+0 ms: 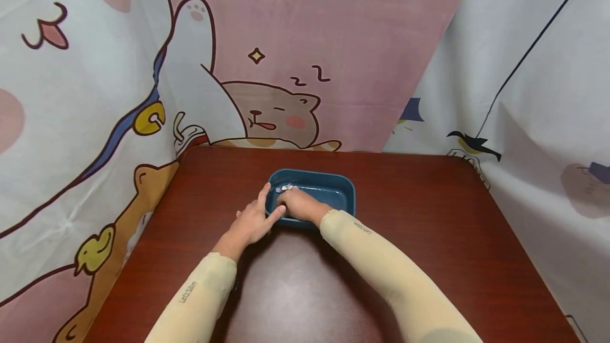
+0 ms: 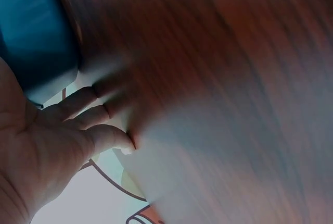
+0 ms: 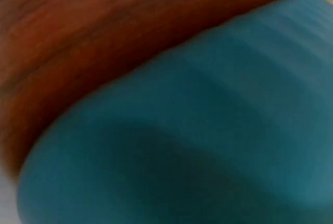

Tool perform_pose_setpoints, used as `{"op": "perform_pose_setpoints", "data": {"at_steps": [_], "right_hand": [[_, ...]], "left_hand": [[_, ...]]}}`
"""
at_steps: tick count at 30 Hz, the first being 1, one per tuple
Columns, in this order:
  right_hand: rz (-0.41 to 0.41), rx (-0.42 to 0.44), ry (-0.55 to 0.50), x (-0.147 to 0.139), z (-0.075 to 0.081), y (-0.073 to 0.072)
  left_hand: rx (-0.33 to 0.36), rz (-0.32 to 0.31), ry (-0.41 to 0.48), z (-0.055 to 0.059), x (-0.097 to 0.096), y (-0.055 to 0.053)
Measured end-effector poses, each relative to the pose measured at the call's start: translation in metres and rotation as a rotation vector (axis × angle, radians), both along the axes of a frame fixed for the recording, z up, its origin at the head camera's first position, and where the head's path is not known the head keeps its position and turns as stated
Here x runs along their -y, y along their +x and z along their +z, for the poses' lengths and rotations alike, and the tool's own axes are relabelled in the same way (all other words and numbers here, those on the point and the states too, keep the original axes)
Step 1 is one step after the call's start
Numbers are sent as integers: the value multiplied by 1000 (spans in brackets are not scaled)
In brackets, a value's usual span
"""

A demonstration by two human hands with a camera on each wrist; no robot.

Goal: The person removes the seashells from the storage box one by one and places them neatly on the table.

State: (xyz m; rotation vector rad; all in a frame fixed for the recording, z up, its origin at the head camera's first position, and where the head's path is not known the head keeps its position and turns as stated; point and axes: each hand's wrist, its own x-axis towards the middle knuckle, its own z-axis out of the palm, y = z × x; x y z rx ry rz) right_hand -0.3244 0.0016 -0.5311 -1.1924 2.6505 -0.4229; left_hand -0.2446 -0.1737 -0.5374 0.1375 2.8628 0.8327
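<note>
A dark teal rectangular basin [image 1: 329, 197] sits on the table, its side filling much of the right wrist view. My right hand [image 1: 301, 204] reaches over the near rim into its left part. The fingertips point down and are hidden, so whether they grip anything does not show. Just beyond the knuckles lie several small white and lilac pieces [image 1: 287, 188], too small to name. At the basin's left end is my left hand [image 1: 253, 220], thumb and index finger spread at the rim. In the left wrist view, its other fingers [image 2: 106, 138] extend loosely beside the basin, over the tabletop.
The basin stands on a reddish-brown wood-grain table [image 1: 419, 216] with a glossy reflection near the front. A cartoon-printed cloth [image 1: 357, 57] hangs behind the table's far edge and along both sides. Pale sleeves [image 1: 381, 253] cover both forearms.
</note>
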Motion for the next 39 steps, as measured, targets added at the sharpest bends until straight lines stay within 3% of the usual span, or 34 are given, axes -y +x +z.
{"op": "perform_pose_setpoints", "data": {"at_steps": [15,23,30,36,39], "right_hand": [[-102,45,131,-15,5,6],[-47,76,165,-21,15,12],[-9,85,112,-29,15,11],[-47,70,56,-40,14,11],[-75,77,-20,-46,17,12]], "left_hand": [[5,7,6,0,-1,3],[-6,6,0,0,-3,4],[-6,11,6,-1,-4,4],[2,13,9,1,-4,6],[14,15,10,1,-4,6]]}}
